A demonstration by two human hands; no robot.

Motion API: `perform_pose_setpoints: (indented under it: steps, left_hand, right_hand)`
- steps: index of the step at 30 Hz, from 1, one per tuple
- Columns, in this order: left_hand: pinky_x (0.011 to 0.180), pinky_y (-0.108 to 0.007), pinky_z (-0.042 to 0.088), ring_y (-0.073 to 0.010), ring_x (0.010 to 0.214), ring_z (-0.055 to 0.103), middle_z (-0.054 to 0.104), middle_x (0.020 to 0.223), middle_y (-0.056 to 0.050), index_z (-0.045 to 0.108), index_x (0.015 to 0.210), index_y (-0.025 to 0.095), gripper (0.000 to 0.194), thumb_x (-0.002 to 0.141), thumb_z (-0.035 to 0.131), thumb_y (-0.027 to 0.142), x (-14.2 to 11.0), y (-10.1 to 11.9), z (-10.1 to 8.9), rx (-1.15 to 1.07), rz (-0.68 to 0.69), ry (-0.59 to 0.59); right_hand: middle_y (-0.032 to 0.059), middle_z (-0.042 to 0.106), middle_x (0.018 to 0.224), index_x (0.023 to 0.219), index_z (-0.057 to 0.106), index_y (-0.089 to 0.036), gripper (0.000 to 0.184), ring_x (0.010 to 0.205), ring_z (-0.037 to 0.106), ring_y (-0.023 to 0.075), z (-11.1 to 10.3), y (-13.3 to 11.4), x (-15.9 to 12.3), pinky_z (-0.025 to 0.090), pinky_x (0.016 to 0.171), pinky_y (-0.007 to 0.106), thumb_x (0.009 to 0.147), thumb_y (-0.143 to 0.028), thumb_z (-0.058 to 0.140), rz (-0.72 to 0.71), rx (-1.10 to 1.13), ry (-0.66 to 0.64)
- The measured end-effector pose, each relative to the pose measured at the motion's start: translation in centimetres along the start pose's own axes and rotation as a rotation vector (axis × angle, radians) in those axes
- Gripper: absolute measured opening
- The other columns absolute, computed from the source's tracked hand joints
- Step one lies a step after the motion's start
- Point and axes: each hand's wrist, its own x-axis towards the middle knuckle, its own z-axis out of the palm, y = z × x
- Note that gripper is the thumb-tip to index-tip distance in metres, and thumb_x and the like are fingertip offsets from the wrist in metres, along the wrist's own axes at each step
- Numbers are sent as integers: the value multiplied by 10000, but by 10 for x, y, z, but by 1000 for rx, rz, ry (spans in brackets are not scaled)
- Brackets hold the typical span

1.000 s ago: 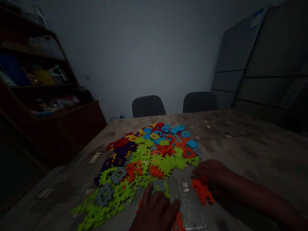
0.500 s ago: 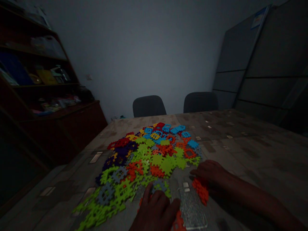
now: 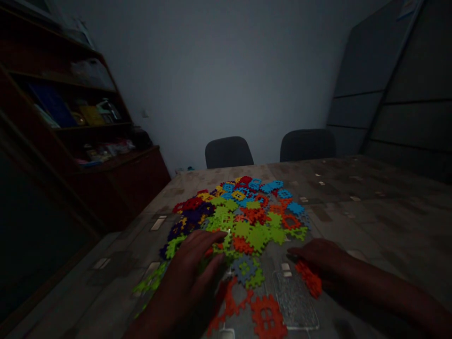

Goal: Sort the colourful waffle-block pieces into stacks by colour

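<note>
A heap of flat, notched plastic tiles [image 3: 243,212] in green, orange, blue, red, purple and yellow covers the middle of the table [image 3: 353,216]. My left hand [image 3: 192,270] lies over the heap's near left side, fingers stretched out and apart across green and orange tiles. My right hand [image 3: 318,259] rests palm down on the table at the heap's near right edge, fingers touching an orange tile piece [image 3: 309,278]. Joined orange tiles [image 3: 261,315] lie close to me between the hands.
A clear textured rectangular piece [image 3: 294,301] lies flat by the orange tiles. Two dark chairs [image 3: 229,151] stand at the table's far side. A wooden shelf unit [image 3: 70,136] with clutter fills the left; grey panels [image 3: 395,94] lean at the right. The room is dim.
My left hand has moved forward and left from the near edge onto the heap, uncovering the joined orange tiles. The right hand has hardly shifted. The view has turned slightly left.
</note>
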Motion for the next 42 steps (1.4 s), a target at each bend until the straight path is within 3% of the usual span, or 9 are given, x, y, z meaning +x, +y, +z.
perform_pose_setpoints:
  steps: [10,15,19,21,26,29,32,36,42]
  left_hand:
    - [959,-392,578,-227,1087,682,728,1205,-28,697,1218,273,335,915,711,130,-2,14,5,-46,-30,-439]
    - [1058,-406,524,-238,1233,624,665,1381,-31,653,1293,277,483,871,698,45,-3,27,30,-38,121,-461]
    - [956,-369,527,-230,1103,644,712,1193,-48,698,1080,214,175,962,631,105,-4,17,51,27,105,-423]
    - [879,-361,509,-225,985,643,719,1033,-49,701,953,195,182,979,568,73,0,9,55,137,49,-398]
    - [804,-363,458,-227,870,623,702,894,-66,692,833,172,235,970,542,53,9,4,43,265,-79,-396]
    - [855,-369,445,-224,937,623,708,967,-53,702,908,189,140,986,592,153,9,19,27,135,-103,-463]
    - [872,-388,427,-247,989,597,687,1018,-39,687,923,206,53,876,711,197,7,37,16,77,-169,-575]
    - [840,-382,413,-271,1028,569,657,1083,-45,660,921,211,175,766,734,180,3,44,18,87,-224,-693]
    - [877,-397,410,-285,1072,565,651,1152,-51,669,1043,232,307,748,678,147,-2,31,27,74,-235,-671]
  right_hand:
    - [95,730,1299,1422,658,-338,486,1135,667,313,3,16,8,529,995,459,939,-288,651,29,39,-88]
    - [83,754,1214,1395,664,-343,450,1053,684,289,4,6,12,536,941,455,957,-263,605,-1,1,-97]
    - [78,753,1225,1385,669,-379,499,1053,685,304,8,4,11,537,928,452,911,-226,633,18,-26,-54]
    - [77,747,1247,1385,665,-380,516,1077,679,304,8,3,11,533,934,437,900,-208,634,16,-24,-55]
    - [87,756,1175,1347,665,-316,479,1005,682,258,8,-4,11,533,888,384,908,-144,585,-49,-104,2]
    - [74,752,1192,1359,634,-321,507,1018,687,236,10,-4,9,528,909,363,902,-110,572,-92,-119,32]
    - [69,751,1188,1395,605,-328,527,1031,683,234,12,-2,7,527,902,351,911,-122,578,-107,-102,51]
    - [63,736,1235,1462,563,-337,507,1072,670,236,11,-1,4,516,948,370,978,-188,574,-85,-72,42]
    - [74,747,1204,1343,661,-332,401,1031,671,247,10,-1,8,518,900,370,960,-228,599,-45,-60,-7]
